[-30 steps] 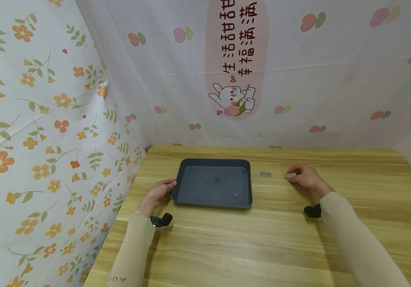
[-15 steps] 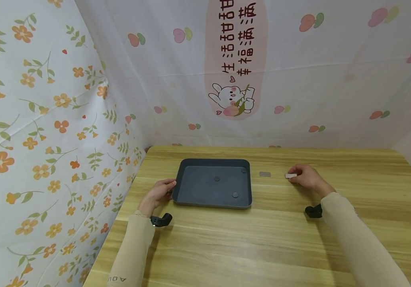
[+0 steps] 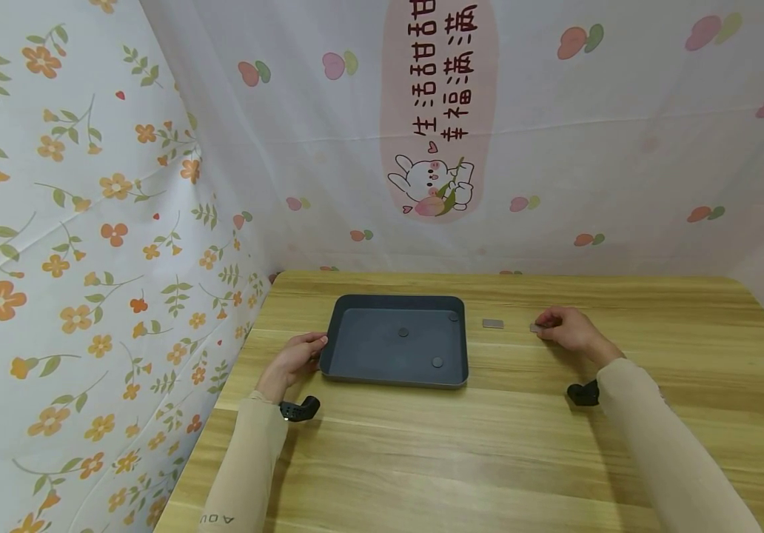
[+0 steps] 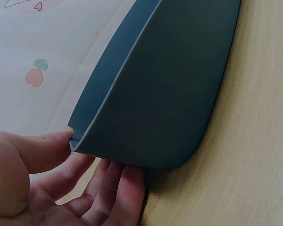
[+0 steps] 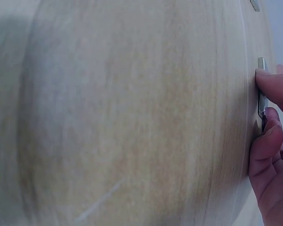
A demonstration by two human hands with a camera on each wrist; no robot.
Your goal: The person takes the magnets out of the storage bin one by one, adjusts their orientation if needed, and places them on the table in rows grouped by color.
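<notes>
My left hand holds the left end of a dark blue-grey rectangular tray. In the left wrist view the thumb lies on the rim of the tray and the other fingers are at its outer wall. On the right, my right hand pinches a small flat grey rectangular piece at the tabletop. The right wrist view shows this thin piece edge-on, partly covered by the thumb and fingers. A similar grey rectangular piece lies flat between the tray and that hand.
Several small round grey discs are in the tray, one disc near its front right. The wooden table meets a patterned cloth at the back and a floral cloth on the left.
The piece in my right hand looked bright half a second ago; now it is darker and more covered by the fingers. My left hand and the tray have not visibly moved.
</notes>
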